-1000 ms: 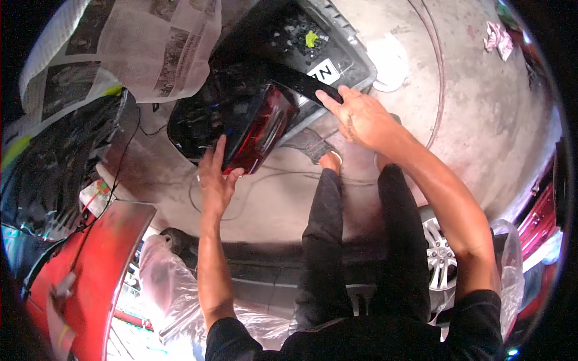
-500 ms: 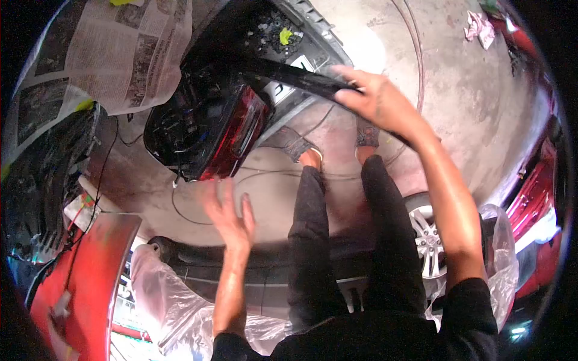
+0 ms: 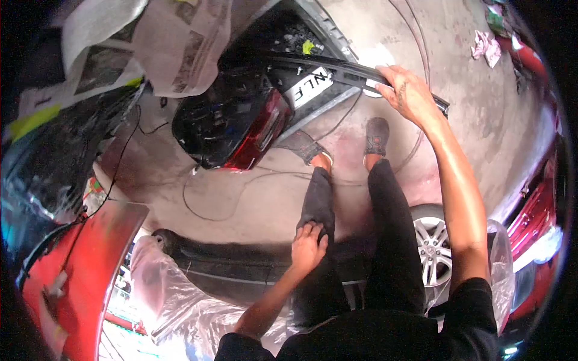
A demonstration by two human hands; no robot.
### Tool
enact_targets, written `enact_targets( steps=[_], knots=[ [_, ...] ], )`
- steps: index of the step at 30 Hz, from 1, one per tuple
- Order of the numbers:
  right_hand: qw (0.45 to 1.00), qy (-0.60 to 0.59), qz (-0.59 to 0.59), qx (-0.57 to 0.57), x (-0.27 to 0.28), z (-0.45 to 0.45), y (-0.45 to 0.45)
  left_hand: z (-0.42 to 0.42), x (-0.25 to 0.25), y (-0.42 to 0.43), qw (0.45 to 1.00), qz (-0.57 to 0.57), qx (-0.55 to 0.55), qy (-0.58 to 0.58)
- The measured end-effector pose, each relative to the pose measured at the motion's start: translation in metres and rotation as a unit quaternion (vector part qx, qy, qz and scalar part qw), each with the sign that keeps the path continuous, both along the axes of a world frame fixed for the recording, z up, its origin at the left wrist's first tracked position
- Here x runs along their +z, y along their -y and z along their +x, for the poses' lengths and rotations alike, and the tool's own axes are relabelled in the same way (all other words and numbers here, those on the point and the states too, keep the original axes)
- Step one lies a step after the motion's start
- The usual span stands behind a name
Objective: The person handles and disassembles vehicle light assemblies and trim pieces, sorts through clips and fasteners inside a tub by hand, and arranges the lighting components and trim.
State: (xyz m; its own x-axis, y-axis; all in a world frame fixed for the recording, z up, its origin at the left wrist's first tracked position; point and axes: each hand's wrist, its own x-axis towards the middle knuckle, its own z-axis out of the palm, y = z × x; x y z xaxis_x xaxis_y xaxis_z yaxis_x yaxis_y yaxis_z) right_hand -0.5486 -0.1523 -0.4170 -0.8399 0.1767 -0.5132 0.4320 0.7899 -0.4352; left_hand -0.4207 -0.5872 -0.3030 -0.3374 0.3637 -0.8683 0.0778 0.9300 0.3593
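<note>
My right hand [image 3: 410,99] grips a long, narrow black trim strip [image 3: 343,69] near its right end. The strip stretches left across the opened rear of a car, and its far end is lost in dark shadow near hanging newspaper. My left hand [image 3: 309,248] rests on my left knee, holding nothing, with its fingers laid over the dark trousers. Below the strip is a black panel with a red tail light [image 3: 262,135]. A white licence plate [image 3: 307,89] with dark letters sits beside the light.
Masking newspaper [image 3: 180,48] hangs at upper left. A red painted panel [image 3: 84,271] stands at lower left. Clear plastic sheeting [image 3: 180,295] and a silver wheel [image 3: 432,249] lie near my legs. A hose [image 3: 415,30] and thin cables run over the concrete floor.
My left hand has come down and right onto my knee. My right hand has shifted slightly right with the trim strip, which now sits more level. The view has shifted a little.
</note>
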Motion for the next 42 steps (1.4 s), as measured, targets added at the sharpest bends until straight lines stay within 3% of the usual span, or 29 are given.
enact_targets(
  steps=[2, 5, 10, 12, 14, 16, 19, 22, 26, 29, 30, 32, 34, 36, 37, 39, 42],
  knots=[
    [0.999, -0.013, 0.043, 0.021, 0.001, 0.001, 0.005, 0.003, -0.006, -0.007, 0.999, -0.004, 0.014, -0.034],
    [0.981, -0.159, 0.102, 0.038, 0.022, 0.008, 0.028, 0.007, -0.006, -0.011, 0.999, -0.018, -0.032, -0.032],
    [0.980, -0.181, 0.038, 0.077, 0.094, 0.060, 0.106, 0.009, -0.001, -0.004, 0.999, -0.002, -0.009, -0.042],
    [0.990, -0.103, -0.052, 0.080, 0.118, 0.106, 0.139, 0.018, -0.006, 0.005, 0.998, 0.005, -0.008, -0.056],
    [0.988, -0.063, -0.122, 0.065, 0.143, 0.153, 0.165, 0.030, -0.007, 0.016, 0.994, 0.029, 0.046, -0.092],
    [0.984, 0.063, -0.118, 0.118, 0.165, 0.208, 0.176, 0.033, 0.000, 0.016, 0.991, 0.030, 0.089, -0.098],
    [0.967, 0.091, -0.116, 0.207, 0.198, 0.248, 0.170, 0.069, -0.014, 0.039, 0.961, -0.017, 0.272, -0.052],
    [0.960, 0.131, -0.117, 0.216, 0.223, 0.245, 0.146, 0.084, 0.012, 0.049, 0.909, -0.032, 0.416, -0.004],
    [0.959, 0.182, -0.160, 0.149, 0.215, 0.236, 0.084, 0.134, 0.031, 0.069, 0.867, 0.058, 0.494, -0.023],
    [0.956, 0.206, -0.126, 0.167, 0.218, 0.249, 0.041, 0.123, 0.126, 0.057, 0.814, -0.045, 0.579, -0.003],
    [0.953, 0.212, -0.109, 0.185, 0.219, 0.255, 0.029, 0.141, 0.135, 0.062, 0.789, -0.003, 0.615, -0.002],
    [0.938, 0.233, -0.104, 0.234, 0.221, 0.271, 0.015, 0.154, 0.130, 0.085, 0.731, 0.089, 0.676, -0.026],
    [0.913, 0.303, -0.153, 0.225, 0.220, 0.290, 0.006, 0.175, 0.135, 0.095, 0.708, 0.055, 0.701, -0.068],
    [0.923, 0.281, -0.165, 0.204, 0.181, 0.332, -0.014, 0.204, 0.123, 0.111, 0.679, 0.048, 0.727, -0.095],
    [0.922, 0.277, -0.133, 0.237, 0.183, 0.321, -0.006, 0.215, 0.113, 0.126, 0.661, 0.053, 0.742, -0.097],
    [0.913, 0.275, -0.070, 0.295, 0.190, 0.310, 0.016, 0.203, 0.149, 0.147, 0.642, 0.007, 0.762, -0.085],
    [0.926, 0.308, -0.102, 0.191, 0.156, 0.288, 0.034, 0.225, 0.140, 0.198, 0.735, -0.052, 0.664, -0.126]
  ],
)
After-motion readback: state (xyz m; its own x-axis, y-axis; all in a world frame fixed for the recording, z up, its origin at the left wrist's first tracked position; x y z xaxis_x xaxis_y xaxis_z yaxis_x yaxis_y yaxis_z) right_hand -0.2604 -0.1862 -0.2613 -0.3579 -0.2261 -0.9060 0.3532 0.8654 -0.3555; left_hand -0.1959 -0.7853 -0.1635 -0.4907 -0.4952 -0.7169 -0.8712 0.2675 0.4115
